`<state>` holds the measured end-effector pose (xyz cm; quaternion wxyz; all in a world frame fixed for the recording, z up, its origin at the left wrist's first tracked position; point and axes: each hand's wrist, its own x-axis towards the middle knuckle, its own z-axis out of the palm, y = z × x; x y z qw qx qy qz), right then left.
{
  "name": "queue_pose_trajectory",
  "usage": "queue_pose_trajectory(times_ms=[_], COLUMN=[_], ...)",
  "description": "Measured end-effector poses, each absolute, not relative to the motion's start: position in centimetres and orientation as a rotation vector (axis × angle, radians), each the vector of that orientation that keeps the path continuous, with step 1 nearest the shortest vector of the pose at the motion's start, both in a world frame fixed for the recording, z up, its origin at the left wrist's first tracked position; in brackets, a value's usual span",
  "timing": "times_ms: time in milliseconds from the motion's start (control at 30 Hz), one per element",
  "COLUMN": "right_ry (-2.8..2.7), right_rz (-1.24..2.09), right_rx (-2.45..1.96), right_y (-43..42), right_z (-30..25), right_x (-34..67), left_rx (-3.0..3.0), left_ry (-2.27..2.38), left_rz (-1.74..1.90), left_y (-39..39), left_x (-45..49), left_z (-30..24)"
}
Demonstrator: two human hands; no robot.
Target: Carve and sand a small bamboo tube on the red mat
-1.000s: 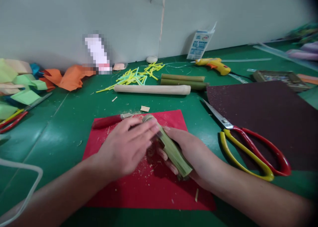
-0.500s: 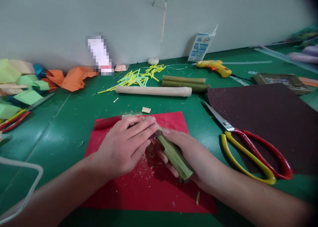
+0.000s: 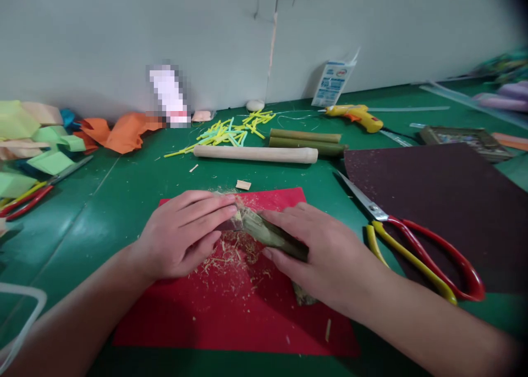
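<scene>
My left hand [image 3: 185, 234] is closed over a knife [image 3: 234, 224], its fingers covering most of it; only a dark bit of blade shows past the fingertips. The blade lies against the end of a split green bamboo piece [image 3: 268, 233]. My right hand [image 3: 319, 250] grips that bamboo from the right, thumb and fingers on either side. Under my right palm, the rough end of another bamboo piece [image 3: 304, 294] shows. Beneath both hands lies a red sheet [image 3: 231, 316] strewn with fine shavings [image 3: 225, 256].
Scissors [image 3: 377, 211] with red and yellow handles lie at right beside a dark brown sheet [image 3: 433, 201]. Behind the hands are a pale bamboo stick [image 3: 256, 154], green bamboo pieces [image 3: 305, 140], cut yellow straws [image 3: 225, 132] and a yellow glue gun [image 3: 357, 116]. Folded papers [image 3: 49, 160] sit at left.
My left hand has shifted left and now covers the knife's red handle. My right hand has rolled over the bamboo, which lies flatter, and more shavings are exposed.
</scene>
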<state>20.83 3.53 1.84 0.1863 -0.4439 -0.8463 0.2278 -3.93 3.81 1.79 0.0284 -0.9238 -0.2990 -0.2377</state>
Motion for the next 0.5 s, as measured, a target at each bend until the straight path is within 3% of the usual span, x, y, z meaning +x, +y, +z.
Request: queue_pose_trajectory(times_ms=[100,500], right_ry=[-2.504,-2.598], right_rz=[0.445,0.172], right_rx=[-1.164,-1.291], right_y=[3.85,3.81], right_z=[1.09,0.73], right_x=[21.00,21.05], left_rx=[-2.917,-2.970], left_ry=[-0.893,-0.923], left_rz=[-0.680,-0.710], left_y=[4.17,4.32], left_x=[-4.16,-4.41], left_z=[1.22,0.79])
